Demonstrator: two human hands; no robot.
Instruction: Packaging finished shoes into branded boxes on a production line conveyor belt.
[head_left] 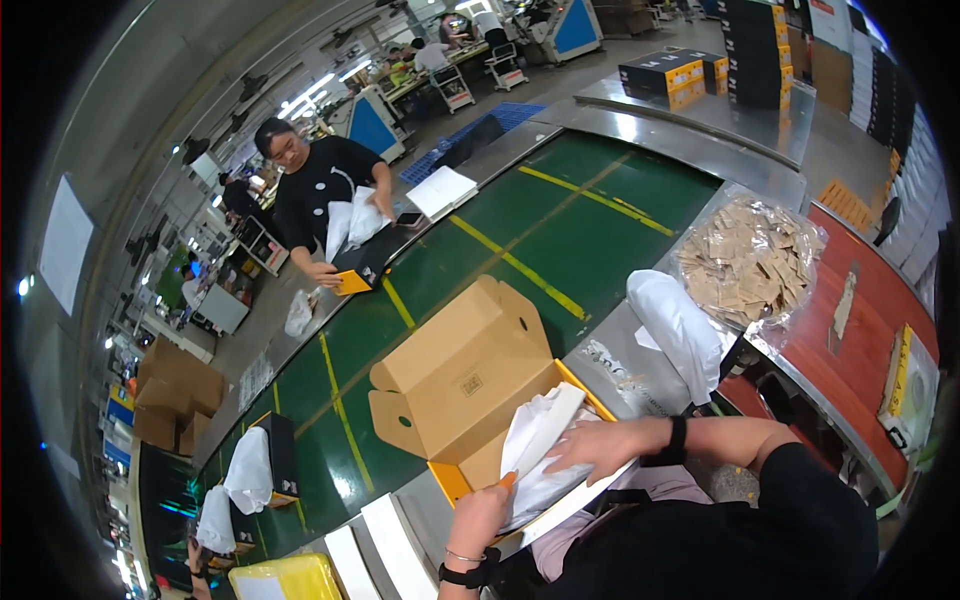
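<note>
Nearest of all, at the near edge of the bench (pixel 640 375), two bare forearms come up over an open cardboard shoebox (pixel 470 385) with a yellow rim, its lid flipped back toward the green conveyor belt (pixel 560 215). White tissue paper (pixel 535 450) fills the box. On it lies the right hand (pixel 598 447), fingers spread flat and pressing the paper down, a black band at the wrist. At the box's near corner the left hand (pixel 482 517) is curled closed on the tissue's edge beside a bit of orange; it wears a thin bracelet and a black band.

Just beyond the box, a white bundle (pixel 680 335) lies on the bench's metal strip, and toward the far right corner a clear bag of small brown packets (pixel 750 260) rests. Across the belt, another person (pixel 320 190) in black handles white paper over a dark box (pixel 365 270). Further left on the belt stands a black box (pixel 275 455) with white wrapping beside it.
</note>
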